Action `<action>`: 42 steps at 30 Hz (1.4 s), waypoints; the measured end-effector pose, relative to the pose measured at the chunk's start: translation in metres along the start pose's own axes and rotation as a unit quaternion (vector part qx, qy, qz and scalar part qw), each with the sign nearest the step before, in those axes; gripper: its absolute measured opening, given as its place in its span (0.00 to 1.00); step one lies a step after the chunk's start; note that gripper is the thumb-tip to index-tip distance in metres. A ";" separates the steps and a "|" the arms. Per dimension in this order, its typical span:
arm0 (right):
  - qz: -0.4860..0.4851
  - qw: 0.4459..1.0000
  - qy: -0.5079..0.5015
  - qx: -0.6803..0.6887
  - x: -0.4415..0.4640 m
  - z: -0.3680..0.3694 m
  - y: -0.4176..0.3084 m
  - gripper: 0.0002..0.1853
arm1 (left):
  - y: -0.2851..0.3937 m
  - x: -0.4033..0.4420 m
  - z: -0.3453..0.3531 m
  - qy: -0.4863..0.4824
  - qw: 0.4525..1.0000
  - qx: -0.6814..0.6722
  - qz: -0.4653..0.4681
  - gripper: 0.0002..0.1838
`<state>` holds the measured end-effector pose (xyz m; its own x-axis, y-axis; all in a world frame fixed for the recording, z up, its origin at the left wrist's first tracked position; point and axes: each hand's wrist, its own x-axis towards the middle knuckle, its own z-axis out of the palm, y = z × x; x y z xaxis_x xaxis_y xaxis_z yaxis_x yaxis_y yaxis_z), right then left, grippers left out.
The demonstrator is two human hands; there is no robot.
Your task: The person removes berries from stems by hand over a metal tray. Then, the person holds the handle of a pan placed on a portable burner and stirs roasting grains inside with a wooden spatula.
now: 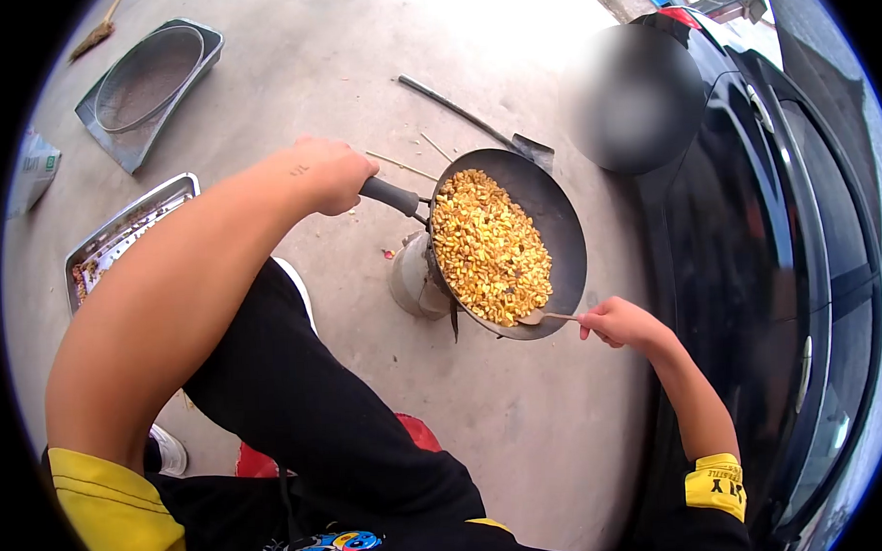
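My left hand (333,176) is wrapped round the handle (392,195) of a dark wok (562,218). Golden kernels that look like corn (491,249) fill much of the wok, heaped toward its left side. In my right hand (618,324) is the thin handle of a spatula (534,318), whose flat end touches the kernels by the near rim. Beneath the wok stands a pale cylindrical stove (417,284), partly hidden by it.
A long-handled shovel (455,110) lies beyond the wok, near some thin sticks (398,164). To the left are a metal tray (180,183) holding bits and a dustpan-like scoop (137,140) with a round sieve (152,77). A black car (721,237) stands close on the right.
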<state>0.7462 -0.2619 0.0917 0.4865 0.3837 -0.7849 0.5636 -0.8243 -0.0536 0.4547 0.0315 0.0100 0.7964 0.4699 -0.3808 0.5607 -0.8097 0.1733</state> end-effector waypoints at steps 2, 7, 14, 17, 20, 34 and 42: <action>-0.014 0.989 -0.015 0.143 0.027 0.016 0.000 0.18 | 0.003 -0.005 -0.001 0.004 1.000 0.008 -0.001 0.13; -0.060 0.958 0.019 0.280 0.052 0.046 -0.029 0.17 | 0.000 0.000 0.001 0.008 1.000 0.010 0.017 0.12; -0.079 0.889 -0.033 0.450 0.034 0.021 -0.044 0.18 | 0.001 -0.001 0.004 0.015 1.000 0.002 -0.003 0.12; -0.085 0.902 -0.028 0.423 0.020 0.000 -0.045 0.18 | 0.001 0.003 0.006 0.018 1.000 0.010 -0.008 0.13; -0.070 0.906 -0.007 0.418 0.040 -0.017 -0.052 0.19 | 0.000 0.003 0.007 0.024 0.999 0.006 -0.021 0.12; -0.147 0.944 0.276 -0.103 -0.012 0.003 -0.068 0.19 | 0.002 0.004 0.000 -0.016 1.000 0.006 -0.015 0.13; -0.203 0.909 0.276 -0.238 0.003 0.046 -0.146 0.16 | 0.005 0.004 0.000 -0.024 0.999 0.010 -0.031 0.13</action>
<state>0.6349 -0.1596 0.0693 0.3603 0.8750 -0.3234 0.9326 -0.3447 0.1065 0.4605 0.0295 0.0095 0.7481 0.5031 -0.4328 0.6042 -0.7861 0.1306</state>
